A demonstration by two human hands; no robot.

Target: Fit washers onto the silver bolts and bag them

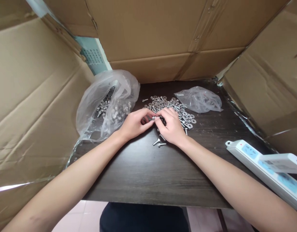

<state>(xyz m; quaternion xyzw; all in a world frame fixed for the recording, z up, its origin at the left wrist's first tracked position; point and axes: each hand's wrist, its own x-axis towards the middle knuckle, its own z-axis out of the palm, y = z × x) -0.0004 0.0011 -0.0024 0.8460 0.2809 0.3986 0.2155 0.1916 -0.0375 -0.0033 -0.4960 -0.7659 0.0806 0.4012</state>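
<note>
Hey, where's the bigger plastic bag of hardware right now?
In the head view, the bigger plastic bag sits on the left of the dark table, between the left hand and left cardboard wall.

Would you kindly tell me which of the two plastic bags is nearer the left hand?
The larger bag, left of the pile of metal parts; the smaller bag lies right of that pile.

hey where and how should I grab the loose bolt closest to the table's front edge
Likely best: pinch the bolt by its shank, coming from the near side. It lies on the table with shank pointing right, its head sits close to another bolt, and the hardware pile is beyond.
</note>
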